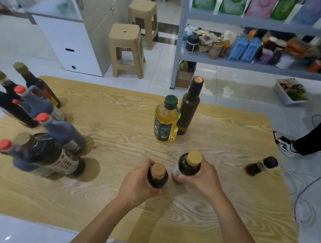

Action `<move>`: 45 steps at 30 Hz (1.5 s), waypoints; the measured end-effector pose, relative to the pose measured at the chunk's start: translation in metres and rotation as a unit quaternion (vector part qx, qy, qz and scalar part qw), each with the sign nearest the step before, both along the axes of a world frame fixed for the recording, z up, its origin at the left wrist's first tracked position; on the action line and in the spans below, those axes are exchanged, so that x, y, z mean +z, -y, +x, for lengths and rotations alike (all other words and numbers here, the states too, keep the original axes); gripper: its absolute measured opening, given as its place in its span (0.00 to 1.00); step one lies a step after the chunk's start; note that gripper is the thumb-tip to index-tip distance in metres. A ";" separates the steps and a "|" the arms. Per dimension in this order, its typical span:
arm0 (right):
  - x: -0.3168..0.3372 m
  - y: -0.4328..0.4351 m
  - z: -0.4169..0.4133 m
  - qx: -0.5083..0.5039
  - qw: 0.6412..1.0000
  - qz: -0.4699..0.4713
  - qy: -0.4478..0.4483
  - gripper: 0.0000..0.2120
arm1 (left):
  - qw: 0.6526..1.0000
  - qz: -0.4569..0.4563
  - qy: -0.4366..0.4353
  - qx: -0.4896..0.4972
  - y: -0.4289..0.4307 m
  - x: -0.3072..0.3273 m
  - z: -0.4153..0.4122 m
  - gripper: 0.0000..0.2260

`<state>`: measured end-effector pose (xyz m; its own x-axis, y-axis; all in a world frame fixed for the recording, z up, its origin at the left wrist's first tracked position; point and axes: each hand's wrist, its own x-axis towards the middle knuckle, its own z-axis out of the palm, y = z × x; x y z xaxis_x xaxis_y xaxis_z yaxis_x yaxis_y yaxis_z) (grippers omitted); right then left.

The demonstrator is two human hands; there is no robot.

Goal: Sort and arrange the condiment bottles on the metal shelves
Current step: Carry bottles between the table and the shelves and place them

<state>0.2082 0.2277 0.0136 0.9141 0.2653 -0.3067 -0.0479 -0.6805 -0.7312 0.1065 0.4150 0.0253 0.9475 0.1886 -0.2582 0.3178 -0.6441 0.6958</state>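
My left hand [138, 180] grips a small dark bottle with a tan cap [157, 175] near the front middle of the wooden table [116, 116]. My right hand [202, 178] grips a second dark tan-capped bottle [188, 165] just to its right. A yellow oil bottle with a green cap [166, 120] and a tall dark green bottle [189, 106] stand behind them. Several dark sauce bottles with red or gold caps [36, 128] cluster at the table's left. A small dark jar [261, 165] lies at the right edge. The grey metal shelves [260, 67] stand at the back right.
The shelves hold several jars, blue cartons and packets. Two beige plastic stools [126, 48] and a white cabinet [71, 38] stand behind the table. A white tray [291, 91] sits on the floor. Another person's leg and shoe [292, 145] and cables are at the right.
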 end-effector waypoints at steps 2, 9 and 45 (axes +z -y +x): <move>0.001 0.008 -0.018 0.015 1.000 0.001 0.001 0.36 | 1.000 0.003 0.000 0.002 0.011 0.000 -0.021 0.28; 0.000 0.033 -0.078 0.046 0.999 0.013 0.004 0.34 | 1.000 0.023 0.008 0.000 0.038 -0.005 -0.075 0.32; 0.031 -0.083 -0.273 0.103 0.980 0.126 -0.112 0.19 | 0.986 -0.037 -0.022 0.163 -0.069 0.034 -0.315 0.24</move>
